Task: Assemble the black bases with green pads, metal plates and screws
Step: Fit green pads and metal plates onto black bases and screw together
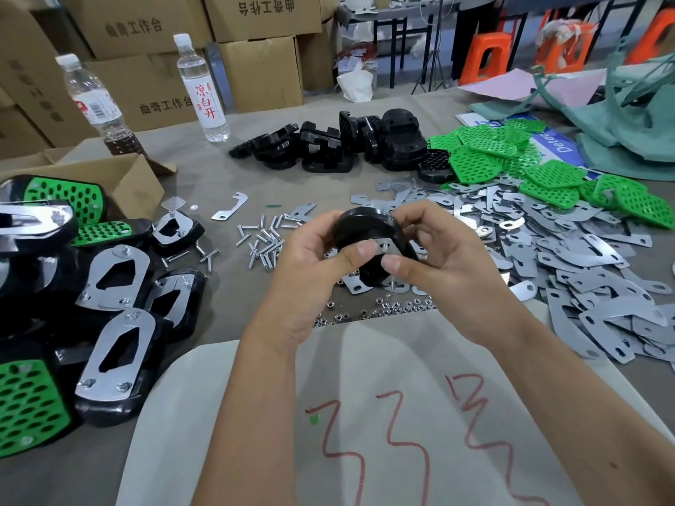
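Grey cloth is covering the worktop [190, 169], with cardboard boxes [255, 67] stacking up behind it and orange stools [485, 52] standing farther back. Finished assemblies [109, 323] are piling at the left, metal plates [584, 279] spreading at the right, green pads [511, 158] and spare black bases [328, 147] lying at the far side. Above the middle, the left hand [310, 268] and right hand [449, 257] are holding one black base [365, 228] between them, each grip curling round it, thumbs pressing a metal plate [387, 248] on its near face. Screws [263, 242] are lying scattered just left of the hands, nuts [383, 308] below them.
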The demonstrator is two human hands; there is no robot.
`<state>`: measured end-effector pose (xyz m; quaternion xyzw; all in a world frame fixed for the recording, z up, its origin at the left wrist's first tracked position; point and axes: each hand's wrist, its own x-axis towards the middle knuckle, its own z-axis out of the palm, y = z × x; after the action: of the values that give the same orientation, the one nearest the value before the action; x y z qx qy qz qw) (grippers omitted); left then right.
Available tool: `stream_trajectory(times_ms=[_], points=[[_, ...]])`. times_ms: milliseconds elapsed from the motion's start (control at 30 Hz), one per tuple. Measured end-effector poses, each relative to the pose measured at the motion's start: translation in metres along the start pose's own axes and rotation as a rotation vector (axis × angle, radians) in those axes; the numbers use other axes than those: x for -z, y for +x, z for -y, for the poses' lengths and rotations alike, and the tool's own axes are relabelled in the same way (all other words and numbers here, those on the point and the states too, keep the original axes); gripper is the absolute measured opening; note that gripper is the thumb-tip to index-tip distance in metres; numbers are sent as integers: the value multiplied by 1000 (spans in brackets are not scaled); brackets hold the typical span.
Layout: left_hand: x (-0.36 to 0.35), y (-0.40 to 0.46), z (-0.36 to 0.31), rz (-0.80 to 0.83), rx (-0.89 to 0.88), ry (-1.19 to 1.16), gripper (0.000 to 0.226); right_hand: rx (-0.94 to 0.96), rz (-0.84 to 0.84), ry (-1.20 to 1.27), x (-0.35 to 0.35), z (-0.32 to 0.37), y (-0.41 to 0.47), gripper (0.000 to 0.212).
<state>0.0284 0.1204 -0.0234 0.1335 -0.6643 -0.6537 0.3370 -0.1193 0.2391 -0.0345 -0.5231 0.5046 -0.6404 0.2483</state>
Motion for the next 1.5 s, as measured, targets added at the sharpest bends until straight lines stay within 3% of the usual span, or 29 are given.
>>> stream_trajectory(times_ms=[300, 500, 667, 967, 1233, 1500], points=[[-8, 3, 0, -60, -88, 141, 17, -27, -16, 58, 0, 0, 2, 18], [-17, 1, 0, -90, -101, 1, 25, -3, -52, 114, 1, -2, 3, 23], [-12, 1, 0, -131, -119, -131, 40, -13, -88, 314, 1, 0, 5, 28], [-4, 0, -3, -113, -116, -64, 35, -89, -18, 417, 3, 0, 3, 36], [-3, -2, 0, -120, 51, -133, 23, -223, -104, 360, 2, 5, 1, 24], [-21, 3, 7, -241, 127, 48, 13, -342, -272, 297, -6, 1, 3, 22]])
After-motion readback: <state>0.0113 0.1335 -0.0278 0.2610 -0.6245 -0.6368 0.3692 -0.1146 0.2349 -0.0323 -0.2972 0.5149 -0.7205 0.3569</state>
